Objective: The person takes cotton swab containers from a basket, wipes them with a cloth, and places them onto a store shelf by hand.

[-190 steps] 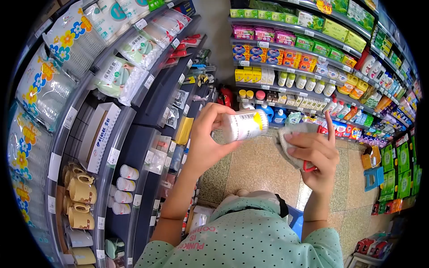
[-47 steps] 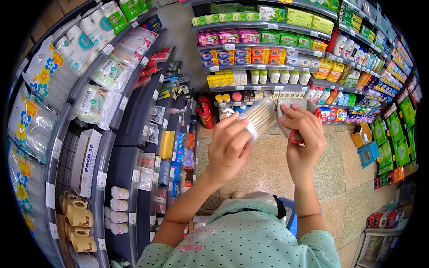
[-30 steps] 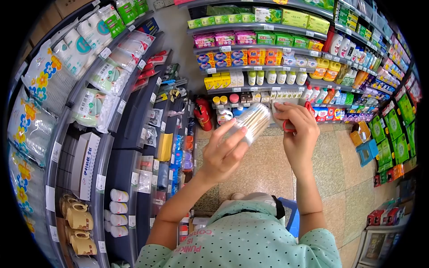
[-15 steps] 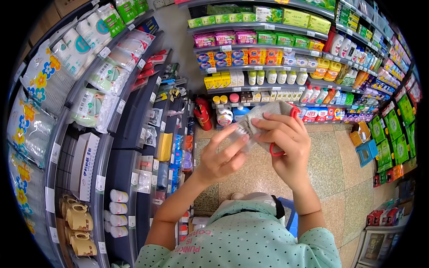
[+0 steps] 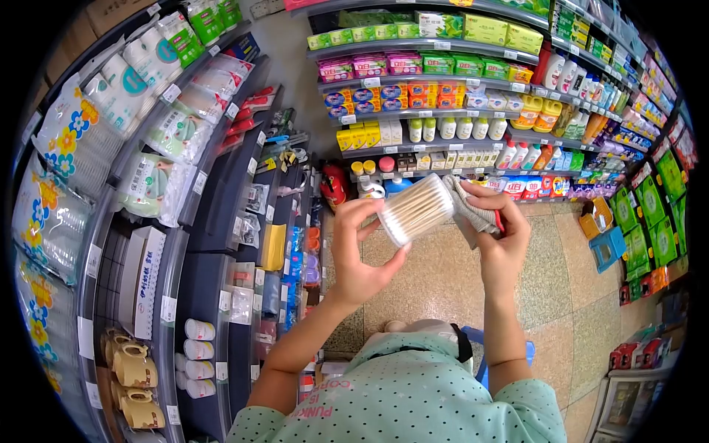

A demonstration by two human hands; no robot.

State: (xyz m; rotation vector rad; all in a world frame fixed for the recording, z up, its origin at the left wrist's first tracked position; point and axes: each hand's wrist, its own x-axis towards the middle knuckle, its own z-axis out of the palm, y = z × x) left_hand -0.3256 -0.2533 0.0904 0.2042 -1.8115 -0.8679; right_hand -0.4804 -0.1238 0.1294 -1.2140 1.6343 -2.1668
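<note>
A clear round container of cotton swabs (image 5: 418,210) is tilted in front of my chest, its white tips showing at both ends. My left hand (image 5: 363,255) grips its left end between thumb and fingers. At its right end, my right hand (image 5: 498,229) holds a folded grey cloth with a red edge (image 5: 473,208), which touches the container. My right fingers are bent round the cloth.
Shelves of soap and bottles (image 5: 443,125) curve ahead. Left racks hold bagged goods, beige mugs (image 5: 136,369) and small white containers (image 5: 199,350). A red fire extinguisher (image 5: 334,186) stands between them. Blue and orange baskets (image 5: 607,249) sit on the floor at right.
The swab container has turned and now shows its side clearly between my hands. My left hand has opened wider around its end, and the cloth has shifted right with my right hand.
</note>
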